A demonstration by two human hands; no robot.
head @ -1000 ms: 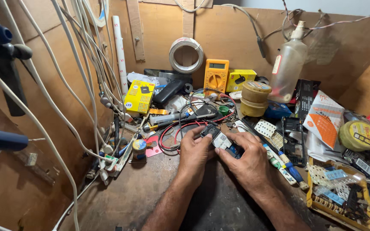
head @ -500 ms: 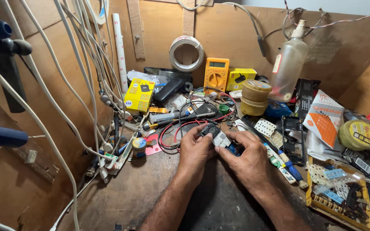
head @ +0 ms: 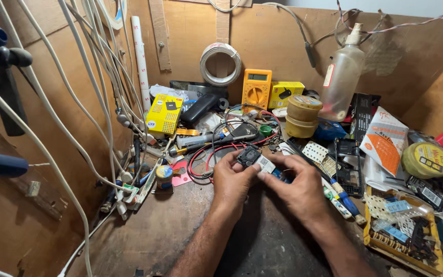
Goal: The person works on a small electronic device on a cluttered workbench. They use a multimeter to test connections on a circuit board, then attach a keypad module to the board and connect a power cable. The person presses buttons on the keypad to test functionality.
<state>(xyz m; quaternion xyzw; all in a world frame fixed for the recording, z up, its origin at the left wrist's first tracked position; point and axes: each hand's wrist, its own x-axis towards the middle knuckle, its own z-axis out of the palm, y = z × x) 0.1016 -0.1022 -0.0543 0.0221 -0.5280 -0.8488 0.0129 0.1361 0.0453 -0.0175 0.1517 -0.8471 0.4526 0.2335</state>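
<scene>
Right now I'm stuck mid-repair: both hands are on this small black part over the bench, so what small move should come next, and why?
Probably tilt the small black part toward the camera before doing more. The left hand grips it from below, the right hand pinches its white labelled piece, and fingers hide the join. Red and black wires lie just behind, so keep it low.

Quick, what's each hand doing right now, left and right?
Left hand: fingers closed on the small black electronic part.
Right hand: fingers pinched on the same part, at its white label end.
</scene>
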